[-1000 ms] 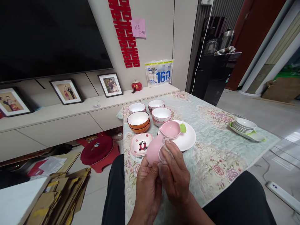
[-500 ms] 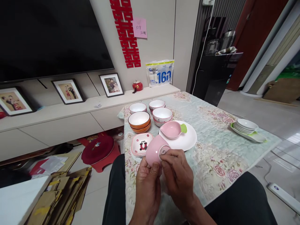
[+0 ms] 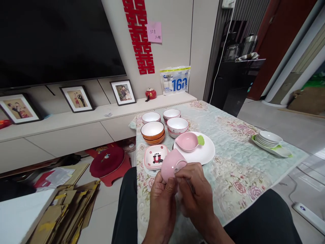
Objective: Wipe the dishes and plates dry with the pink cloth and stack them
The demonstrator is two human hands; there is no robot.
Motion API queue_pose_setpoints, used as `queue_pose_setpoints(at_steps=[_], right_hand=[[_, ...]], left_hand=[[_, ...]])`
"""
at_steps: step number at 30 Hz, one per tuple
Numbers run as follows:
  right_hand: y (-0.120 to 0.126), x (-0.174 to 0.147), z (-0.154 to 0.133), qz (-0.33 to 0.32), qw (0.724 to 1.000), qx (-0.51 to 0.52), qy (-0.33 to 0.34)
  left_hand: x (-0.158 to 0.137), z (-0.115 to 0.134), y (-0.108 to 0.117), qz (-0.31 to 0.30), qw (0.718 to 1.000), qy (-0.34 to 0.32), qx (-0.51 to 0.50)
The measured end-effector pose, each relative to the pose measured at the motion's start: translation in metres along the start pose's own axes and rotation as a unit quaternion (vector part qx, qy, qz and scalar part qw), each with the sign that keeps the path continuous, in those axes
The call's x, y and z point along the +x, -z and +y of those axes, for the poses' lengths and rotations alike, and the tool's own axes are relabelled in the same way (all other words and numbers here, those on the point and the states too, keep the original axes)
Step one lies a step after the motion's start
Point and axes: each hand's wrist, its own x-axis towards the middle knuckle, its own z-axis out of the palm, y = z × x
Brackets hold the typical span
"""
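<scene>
Pink bowl (image 3: 169, 166); glossy, rounded, ring-footed

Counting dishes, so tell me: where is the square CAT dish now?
In the head view, the square CAT dish sits near the left edge of the tablecloth, between the orange bowls and the left hand.

"160" on bag (image 3: 175, 80), "CAT" on dish (image 3: 150, 156), "囍" strip (image 3: 142, 44)

Right of the held bowl (image 3: 169, 166) lies a plate (image 3: 207, 150).
</scene>
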Motion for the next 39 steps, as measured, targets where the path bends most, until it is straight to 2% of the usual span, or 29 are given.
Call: queue_pose_setpoints(at_steps=[3,6,9,12,16,19,22,25,30,34,39], right_hand=[[0.008,0.006,0.001,-0.028,0.999,0.036,0.017],[0.014,0.009,0.01,0.02,1.0,-0.011,0.015],[0.01,0.005,0.012,0.058,0.997,-0.056,-0.001],[0.004,-0.001,0.003,0.02,0.999,-0.029,-0.009],[0.007,0.0,-0.003,-0.018,1.0,-0.001,0.012],[0.014,0.002,0.006,0.019,0.999,-0.04,0.009],[0.012,0.002,0.012,0.067,0.994,-0.083,-0.014],[0.003,-0.002,0.005,0.058,0.996,-0.064,-0.019],[0.002,0.0,-0.008,-0.002,0.999,-0.026,0.033],[0.013,0.007,0.001,-0.01,0.995,-0.058,0.083],[0.02,0.007,0.018,0.029,0.998,-0.044,-0.04]], left_hand=[[-0.005,-0.005,0.0,-0.02,0.999,0.026,-0.001],[-0.007,-0.006,-0.003,-0.006,0.999,0.033,0.012],[-0.003,-0.001,-0.005,0.018,1.0,0.003,0.018],[0.0,0.002,-0.005,0.007,1.0,-0.011,0.015],[-0.005,-0.004,-0.002,-0.018,0.999,0.03,0.023],[-0.009,-0.009,-0.003,-0.013,0.998,0.043,0.037],[-0.007,-0.006,-0.006,0.024,0.999,0.023,0.04],[-0.002,-0.001,-0.007,0.025,0.999,0.008,0.023],[-0.004,-0.006,-0.001,0.008,0.999,0.029,0.037],[-0.012,-0.013,0.002,-0.001,0.994,0.041,0.104],[-0.012,-0.013,0.011,-0.031,0.982,-0.001,0.187]])
